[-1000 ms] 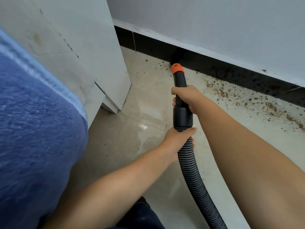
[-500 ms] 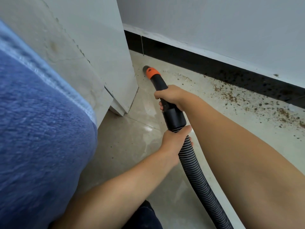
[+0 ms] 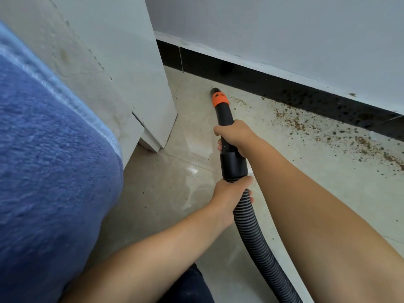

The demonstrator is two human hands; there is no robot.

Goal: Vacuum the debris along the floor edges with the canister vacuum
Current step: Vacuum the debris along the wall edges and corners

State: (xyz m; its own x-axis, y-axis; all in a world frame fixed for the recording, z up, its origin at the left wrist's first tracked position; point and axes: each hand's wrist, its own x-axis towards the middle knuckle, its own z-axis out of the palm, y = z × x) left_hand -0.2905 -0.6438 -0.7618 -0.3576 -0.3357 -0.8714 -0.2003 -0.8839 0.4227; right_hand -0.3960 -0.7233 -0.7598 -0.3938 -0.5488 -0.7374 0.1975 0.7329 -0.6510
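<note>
Head view: both hands, right hand (image 3: 235, 136) and left hand (image 3: 229, 193), grip the vacuum hose (image 3: 251, 235); much debris (image 3: 328, 132) remains at right along the baseboard (image 3: 284, 90).

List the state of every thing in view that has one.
Right hand: grips the nozzle.
Left hand: grips the hose.
Nozzle: tip low, pointing toward the baseboard.
Hose: joined to the nozzle, trailing back toward the person.
Debris: scattered along the baseboard, right of the tip.
Baseboard: speckled with debris toward the right.
</note>
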